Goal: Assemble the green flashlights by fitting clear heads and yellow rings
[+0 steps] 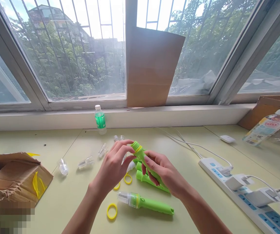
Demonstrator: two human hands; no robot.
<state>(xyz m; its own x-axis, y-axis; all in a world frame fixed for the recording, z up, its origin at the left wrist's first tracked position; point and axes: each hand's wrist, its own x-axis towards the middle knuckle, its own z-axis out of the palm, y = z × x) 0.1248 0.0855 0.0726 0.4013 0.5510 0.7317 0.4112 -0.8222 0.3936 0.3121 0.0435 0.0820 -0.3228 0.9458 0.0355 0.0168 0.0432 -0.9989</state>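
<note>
My right hand (163, 170) grips the shaft of a green plastic handle (141, 155), tilted with its threaded head up and to the left. My left hand (115, 164) pinches at that head with its fingertips. Under my hands lie two more green handles (146, 178). Nearer me rests a finished green brush (146, 202) with a clear cap on its left end. Yellow rings (112, 211) lie on the pale green table (191, 201), one (128, 178) just below my left hand.
Clear caps (86, 162) are scattered at the left, one (63, 167) beside a torn cardboard box (10, 180) holding yellow parts. A small green-labelled bottle (100, 119) stands by the window sill. A white power strip (242, 191) with plugs and cables runs along the right.
</note>
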